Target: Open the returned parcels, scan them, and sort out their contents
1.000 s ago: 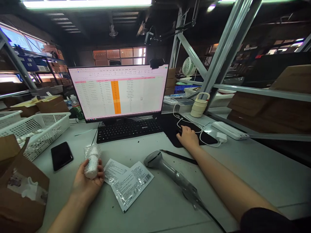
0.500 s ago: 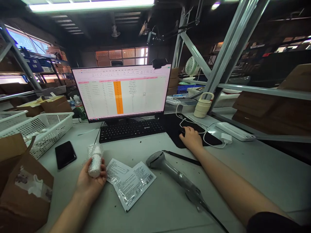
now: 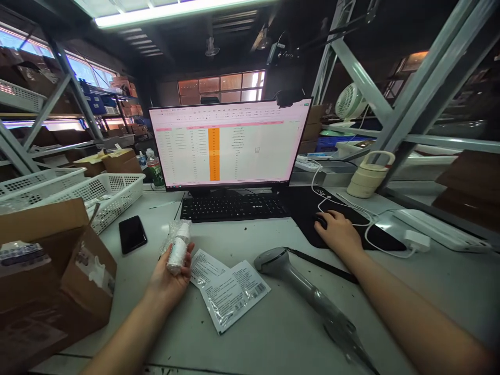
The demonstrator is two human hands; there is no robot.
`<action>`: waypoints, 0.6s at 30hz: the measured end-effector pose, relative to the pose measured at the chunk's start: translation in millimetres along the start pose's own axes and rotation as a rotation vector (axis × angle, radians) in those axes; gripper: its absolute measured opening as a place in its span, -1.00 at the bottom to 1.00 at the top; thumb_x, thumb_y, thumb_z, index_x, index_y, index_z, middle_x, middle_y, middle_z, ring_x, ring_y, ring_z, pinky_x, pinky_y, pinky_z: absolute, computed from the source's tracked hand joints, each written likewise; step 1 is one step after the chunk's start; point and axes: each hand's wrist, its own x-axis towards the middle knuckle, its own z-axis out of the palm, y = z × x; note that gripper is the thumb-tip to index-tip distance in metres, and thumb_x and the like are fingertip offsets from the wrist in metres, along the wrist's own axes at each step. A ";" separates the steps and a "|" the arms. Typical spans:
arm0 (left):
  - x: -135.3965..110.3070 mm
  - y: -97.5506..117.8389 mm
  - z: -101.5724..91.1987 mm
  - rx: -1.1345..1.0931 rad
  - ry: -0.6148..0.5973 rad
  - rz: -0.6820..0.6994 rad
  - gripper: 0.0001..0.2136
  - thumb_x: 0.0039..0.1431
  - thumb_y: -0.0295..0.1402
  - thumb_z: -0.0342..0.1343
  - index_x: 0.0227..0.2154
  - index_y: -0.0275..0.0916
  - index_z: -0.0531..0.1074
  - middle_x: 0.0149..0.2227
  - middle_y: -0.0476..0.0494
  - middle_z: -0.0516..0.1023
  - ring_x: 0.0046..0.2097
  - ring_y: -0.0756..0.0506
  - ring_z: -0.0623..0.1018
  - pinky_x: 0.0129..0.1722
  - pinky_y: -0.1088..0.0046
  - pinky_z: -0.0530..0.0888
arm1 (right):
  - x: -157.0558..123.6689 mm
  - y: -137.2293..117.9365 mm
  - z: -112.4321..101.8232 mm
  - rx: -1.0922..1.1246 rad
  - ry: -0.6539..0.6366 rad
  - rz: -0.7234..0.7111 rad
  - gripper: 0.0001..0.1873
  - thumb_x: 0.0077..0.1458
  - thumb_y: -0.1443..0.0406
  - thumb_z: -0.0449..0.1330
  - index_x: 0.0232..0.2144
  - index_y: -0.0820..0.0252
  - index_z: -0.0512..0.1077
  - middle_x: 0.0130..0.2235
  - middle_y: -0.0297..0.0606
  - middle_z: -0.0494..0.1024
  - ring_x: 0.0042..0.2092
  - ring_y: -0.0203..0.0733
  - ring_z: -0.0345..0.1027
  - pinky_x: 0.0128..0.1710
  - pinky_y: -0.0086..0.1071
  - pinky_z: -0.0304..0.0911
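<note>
My left hand (image 3: pixel 172 276) is closed around a small white bottle (image 3: pixel 178 251) in bubble wrap, tilted above the table. Just right of that hand lie overlapping silver-white printed sachets (image 3: pixel 230 291). On the black mouse pad (image 3: pixel 300 208), my right hand (image 3: pixel 339 232) rests over a dark computer mouse (image 3: pixel 321 221), which its fingers partly cover. A grey handheld barcode scanner (image 3: pixel 308 291) lies between the sachets and my right forearm. Behind the hands stand a black keyboard (image 3: pixel 234 207) and a monitor (image 3: pixel 234 151) showing a spreadsheet with an orange column.
An open cardboard box (image 3: pixel 54 276) is at the left, beside a black phone (image 3: pixel 133 234) and white plastic baskets (image 3: pixel 121 198). To the right are a cream lidded cup (image 3: pixel 366 179), a white power strip (image 3: pixel 441 229) and loose cables. A green bottle (image 3: pixel 155 169) stands left of the monitor.
The view has turned to the left, so everything appears shifted right. My left hand still holds the wrapped bottle, and my right hand stays on the mouse.
</note>
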 end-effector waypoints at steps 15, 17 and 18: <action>0.8 0.1 -2.4 -0.054 0.022 0.005 -0.72 0.46 -0.27 -0.04 0.08 -0.31 0.37 -0.21 -0.22 0.62 -0.49 0.00 0.58 -0.70 0.62 0.39 | -1.6 -4.5 -6.2 0.001 0.004 -0.008 -0.49 0.30 0.17 0.05 0.19 0.24 0.47 0.24 0.07 0.39 0.11 0.23 0.38 0.08 -0.02 0.33; -0.7 0.0 -1.0 -0.041 -0.002 0.034 -0.70 0.43 -0.27 0.02 0.11 -0.29 0.35 -0.17 -0.25 0.62 -0.47 0.00 0.58 -0.68 0.62 0.41 | -2.4 -7.1 -8.3 0.002 -0.032 0.020 -0.47 0.29 0.15 0.05 0.21 0.26 0.44 0.25 0.10 0.39 0.10 0.27 0.38 0.05 0.02 0.34; -1.0 0.2 -0.4 -0.030 -0.013 0.046 -0.70 0.42 -0.31 0.05 0.12 -0.28 0.34 -0.15 -0.26 0.62 -0.46 0.00 0.59 -0.68 0.63 0.42 | -2.8 -8.6 -9.3 0.007 -0.046 0.040 -0.44 0.29 0.13 0.05 0.22 0.26 0.42 0.25 0.10 0.38 0.10 0.30 0.38 0.04 0.05 0.34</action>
